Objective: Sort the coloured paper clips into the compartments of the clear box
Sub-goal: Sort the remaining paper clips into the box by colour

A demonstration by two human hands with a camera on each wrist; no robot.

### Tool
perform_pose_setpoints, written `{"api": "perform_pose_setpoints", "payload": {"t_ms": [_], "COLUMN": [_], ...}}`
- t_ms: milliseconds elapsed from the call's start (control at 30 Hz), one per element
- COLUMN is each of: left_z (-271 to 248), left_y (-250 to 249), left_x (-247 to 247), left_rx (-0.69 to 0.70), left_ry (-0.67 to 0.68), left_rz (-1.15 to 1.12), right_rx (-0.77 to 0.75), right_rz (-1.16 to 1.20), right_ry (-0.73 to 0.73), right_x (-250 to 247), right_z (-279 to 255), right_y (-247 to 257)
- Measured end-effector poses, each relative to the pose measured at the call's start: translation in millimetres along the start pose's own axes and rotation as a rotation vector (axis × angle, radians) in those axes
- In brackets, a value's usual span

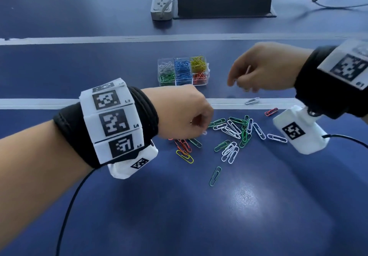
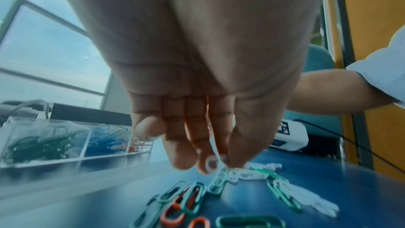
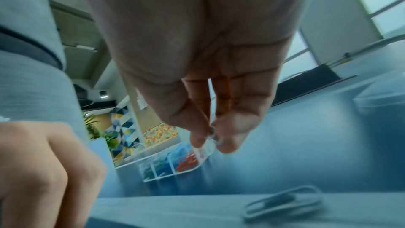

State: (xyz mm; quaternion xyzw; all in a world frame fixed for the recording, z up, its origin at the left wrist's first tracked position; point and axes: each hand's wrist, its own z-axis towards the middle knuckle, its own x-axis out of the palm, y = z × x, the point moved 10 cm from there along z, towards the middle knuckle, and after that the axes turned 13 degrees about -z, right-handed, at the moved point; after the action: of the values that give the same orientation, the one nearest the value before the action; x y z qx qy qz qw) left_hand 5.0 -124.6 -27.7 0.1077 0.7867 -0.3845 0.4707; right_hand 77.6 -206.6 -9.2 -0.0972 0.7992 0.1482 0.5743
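The clear box (image 1: 207, 70) stands at mid-table, its compartments holding white, blue, yellow, green and red clips. A loose pile of clips (image 1: 233, 132), white, green, red and yellow, lies nearer to me. My left hand (image 1: 201, 130) reaches down into the pile's left edge. Its thumb and fingers (image 2: 238, 154) pinch a white clip (image 2: 213, 160). My right hand (image 1: 233, 82) hovers above the table just right of the box. It pinches a pale clip (image 3: 213, 134) between thumb and fingertips. The box (image 3: 175, 166) shows beyond it.
A lone white clip (image 1: 252, 100) lies on the white tape line (image 1: 99, 103), a red one (image 1: 271, 111) near it, a green one (image 1: 215, 176) closer to me. A power strip (image 1: 162, 3), a black stand (image 1: 225, 1) and cables sit at the far edge.
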Motion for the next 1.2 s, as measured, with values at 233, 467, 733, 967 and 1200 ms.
{"api": "perform_pose_setpoints", "payload": {"t_ms": [233, 467, 733, 967, 1200], "left_z": [11.3, 19.4, 27.5, 33.9, 33.6], "left_y": [3.5, -1.4, -11.1, -12.1, -14.4], "left_x": [-8.9, -2.1, 3.6, 7.8, 7.2], "left_rx": [-0.053, -0.117, -0.078, -0.11, -0.122], "left_ry": [-0.079, -0.071, -0.073, -0.007, -0.04], "left_rz": [-0.142, -0.136, 0.025, 0.104, 0.163], "right_rx": [0.16, 0.033, 0.059, -0.053, -0.024], "right_rz": [0.161, -0.265, -0.264, -0.236, -0.27], "right_ry": [0.055, 0.059, 0.113, 0.086, 0.115], "right_x": [14.9, 26.5, 35.6, 44.5, 52.4], "right_z": [-4.2, -13.5, -25.8, -53.4, -74.4], "right_y": [-40.5, -31.3, -30.7, -21.5, -15.5]}}
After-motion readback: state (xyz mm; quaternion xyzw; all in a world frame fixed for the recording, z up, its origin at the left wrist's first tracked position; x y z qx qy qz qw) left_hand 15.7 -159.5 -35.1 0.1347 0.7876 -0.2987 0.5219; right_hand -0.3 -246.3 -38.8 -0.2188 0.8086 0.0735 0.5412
